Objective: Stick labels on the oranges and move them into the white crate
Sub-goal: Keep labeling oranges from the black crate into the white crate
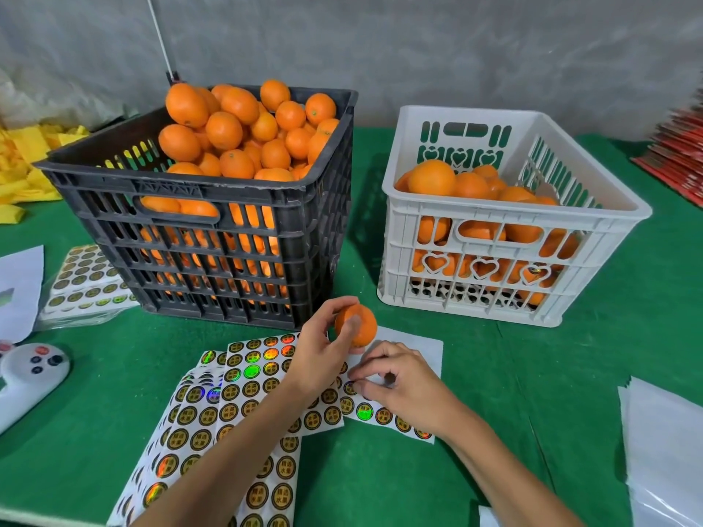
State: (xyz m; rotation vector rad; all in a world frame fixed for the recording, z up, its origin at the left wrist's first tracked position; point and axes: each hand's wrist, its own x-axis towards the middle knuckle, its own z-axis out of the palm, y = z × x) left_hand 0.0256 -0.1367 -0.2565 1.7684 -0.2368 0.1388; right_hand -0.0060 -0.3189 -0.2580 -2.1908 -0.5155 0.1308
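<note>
My left hand [323,346] grips a small orange [359,327] just above the label sheets, in front of the gap between the two crates. My right hand [395,382] rests on a partly used label sheet [414,344], its thumb and fingertips pinching at a round label near the sheet's left side; the label itself is mostly hidden by the fingers. More sheets of round gold-and-black labels [243,378] fan out below my left forearm. The black crate [213,237] is heaped with oranges. The white crate [509,260] at the right holds several oranges.
Green cloth covers the table [593,359]. A second stack of label sheets [83,279] lies left of the black crate, with a white device with buttons [26,374] in front. Yellow packaging [26,154] sits far left, red items [681,154] far right, clear plastic bags [665,450] at lower right.
</note>
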